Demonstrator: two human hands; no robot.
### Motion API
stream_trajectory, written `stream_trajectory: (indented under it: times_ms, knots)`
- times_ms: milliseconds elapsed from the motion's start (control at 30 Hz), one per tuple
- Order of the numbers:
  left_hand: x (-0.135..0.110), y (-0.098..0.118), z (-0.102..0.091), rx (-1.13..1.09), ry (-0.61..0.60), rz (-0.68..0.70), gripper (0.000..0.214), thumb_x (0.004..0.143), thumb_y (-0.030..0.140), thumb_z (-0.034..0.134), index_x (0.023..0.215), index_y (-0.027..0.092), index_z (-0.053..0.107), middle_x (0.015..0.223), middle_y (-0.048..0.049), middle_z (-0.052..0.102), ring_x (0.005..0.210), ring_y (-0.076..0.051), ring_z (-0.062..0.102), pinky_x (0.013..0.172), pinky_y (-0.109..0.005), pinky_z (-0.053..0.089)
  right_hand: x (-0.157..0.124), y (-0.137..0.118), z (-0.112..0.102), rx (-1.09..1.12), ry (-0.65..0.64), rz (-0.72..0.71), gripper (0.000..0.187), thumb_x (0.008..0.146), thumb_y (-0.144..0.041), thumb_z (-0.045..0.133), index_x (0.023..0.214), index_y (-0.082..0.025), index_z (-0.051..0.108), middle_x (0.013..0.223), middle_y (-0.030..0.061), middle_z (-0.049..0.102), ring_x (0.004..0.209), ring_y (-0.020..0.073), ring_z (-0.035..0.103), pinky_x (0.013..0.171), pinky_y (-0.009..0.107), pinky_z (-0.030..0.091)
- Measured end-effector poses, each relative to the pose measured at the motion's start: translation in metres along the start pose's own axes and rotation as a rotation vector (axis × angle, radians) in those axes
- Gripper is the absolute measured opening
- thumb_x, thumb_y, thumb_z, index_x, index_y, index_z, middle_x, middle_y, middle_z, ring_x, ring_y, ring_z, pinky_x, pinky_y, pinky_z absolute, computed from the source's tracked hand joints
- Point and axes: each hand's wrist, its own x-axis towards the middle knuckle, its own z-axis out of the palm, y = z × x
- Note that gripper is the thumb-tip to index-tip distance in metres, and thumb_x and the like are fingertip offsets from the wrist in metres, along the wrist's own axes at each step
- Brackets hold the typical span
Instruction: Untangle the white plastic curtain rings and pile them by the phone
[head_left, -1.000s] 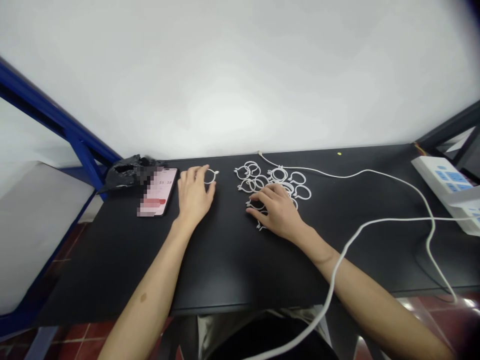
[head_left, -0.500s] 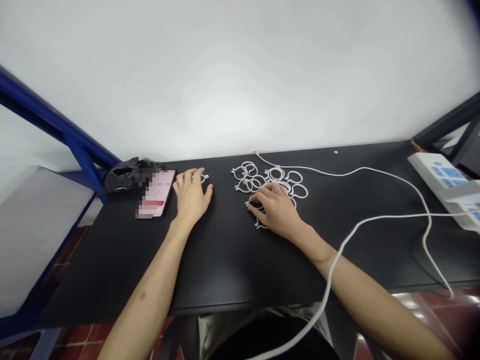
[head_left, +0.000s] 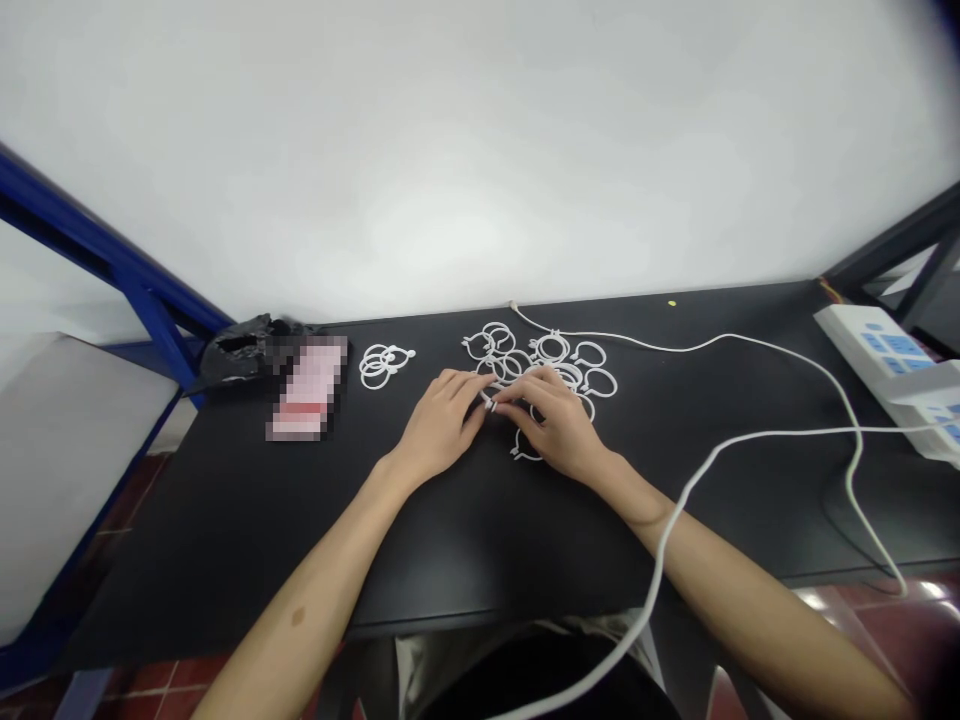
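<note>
At the near left edge of a loose pile of thin white plastic rings [head_left: 599, 383], both hands meet around one white ring with small end tabs [head_left: 490, 404]. My left hand [head_left: 441, 424] pinches its left side between thumb and fingers. The thumb and fingers of my right hand [head_left: 556, 418] close on it from the other side and hide much of its loop. Beneath and behind the right hand lie more rings of the pile. A smaller group of overlapping white rings [head_left: 377, 377] rests on the table left of my left hand.
A pink-screened phone [head_left: 307, 385], partly blurred, lies at left beside a crumpled black plastic bag [head_left: 238, 350]. A white cable [head_left: 724, 440] crosses the black table [head_left: 420, 560] above my right forearm. A white and blue box [head_left: 885, 350] stands at the right end.
My left hand has moved right from the small ring group, uncovering it, and now pinches a ring beside my right hand. The right hand has hardly moved.
</note>
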Motion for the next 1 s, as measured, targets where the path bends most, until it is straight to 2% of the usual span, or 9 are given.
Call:
stream_trajectory:
  times_ms: [100,200,267,433,533,667,800,900,1000]
  knots:
    - [0.000,-0.005,-0.001,0.045,0.048,0.029,0.024,0.099,0.019,0.044,0.116,0.019,0.062,0.110,-0.0068,0.068,0.101,-0.022,0.056,0.088,-0.039,0.048,0.000,-0.001,0.002,-0.005,0.028,-0.001,0.009,0.095,-0.025,0.057,0.098,-0.022,0.065,0.089,0.0044,0.069,0.088,0.0202,0.057,0.081,0.036,0.050]
    - [0.000,-0.008,-0.002,0.121,0.104,0.067,0.021,0.099,0.030,0.049,0.102,0.019,0.068,0.095,-0.0043,0.072,0.089,-0.020,0.057,0.079,-0.036,0.045,0.000,0.000,0.003,-0.087,0.122,0.001,0.011,0.094,-0.023,0.057,0.103,-0.021,0.063,0.095,0.0070,0.065,0.092,0.0206,0.058,0.084,0.037,0.050]
    - [0.000,-0.009,-0.002,0.157,0.129,0.100,0.023,0.097,0.035,0.053,0.095,0.019,0.069,0.088,-0.0027,0.072,0.084,-0.019,0.056,0.074,-0.035,0.042,-0.001,0.000,0.002,-0.108,0.138,0.009,0.014,0.094,-0.021,0.056,0.106,-0.021,0.063,0.094,0.0070,0.061,0.090,0.0199,0.059,0.081,0.036,0.051]
    - [0.000,-0.007,-0.002,0.186,0.107,0.150,0.026,0.096,0.036,0.056,0.082,0.019,0.069,0.076,-0.0016,0.067,0.079,-0.018,0.051,0.071,-0.033,0.038,-0.003,-0.002,-0.001,-0.018,-0.022,0.031,0.025,0.092,-0.019,0.056,0.117,-0.021,0.059,0.090,0.0041,0.062,0.081,0.0168,0.061,0.075,0.032,0.053]
    - [-0.001,-0.006,-0.002,0.160,0.057,0.188,0.026,0.096,0.035,0.056,0.079,0.020,0.070,0.073,-0.0015,0.063,0.078,-0.018,0.048,0.071,-0.033,0.038,-0.004,-0.002,0.001,-0.034,-0.030,0.042,0.025,0.092,-0.021,0.057,0.118,-0.020,0.059,0.091,0.0044,0.063,0.081,0.0164,0.062,0.073,0.031,0.053]
    - [-0.001,-0.005,-0.002,0.146,0.029,0.193,0.027,0.095,0.038,0.056,0.080,0.021,0.070,0.075,-0.0018,0.062,0.079,-0.018,0.048,0.073,-0.032,0.039,-0.004,0.001,0.004,-0.051,-0.022,0.013,0.019,0.095,-0.020,0.053,0.112,-0.020,0.062,0.094,0.0052,0.065,0.081,0.0154,0.063,0.072,0.029,0.052]
    - [0.000,-0.004,-0.001,0.147,0.053,0.163,0.028,0.095,0.042,0.055,0.083,0.020,0.067,0.080,-0.0028,0.063,0.080,-0.018,0.050,0.075,-0.033,0.042,-0.003,0.003,0.002,-0.049,-0.028,0.003,0.015,0.097,-0.021,0.051,0.107,-0.019,0.062,0.091,0.0054,0.066,0.080,0.0156,0.063,0.070,0.028,0.051]
    - [0.000,-0.001,-0.002,0.118,0.092,0.110,0.027,0.094,0.043,0.056,0.099,0.018,0.064,0.095,-0.0058,0.064,0.087,-0.020,0.054,0.080,-0.035,0.047,-0.002,0.003,0.000,-0.031,-0.022,-0.001,0.015,0.098,-0.019,0.050,0.106,-0.020,0.062,0.090,0.0051,0.066,0.080,0.0155,0.062,0.070,0.028,0.051]
    - [0.000,0.002,-0.004,0.064,0.092,0.047,0.038,0.093,0.042,0.059,0.122,0.018,0.055,0.116,-0.0088,0.062,0.106,-0.022,0.056,0.090,-0.037,0.049,-0.001,0.003,-0.001,-0.033,0.003,-0.015,0.013,0.097,-0.017,0.051,0.103,-0.020,0.062,0.089,0.0054,0.066,0.081,0.0163,0.061,0.072,0.029,0.051]
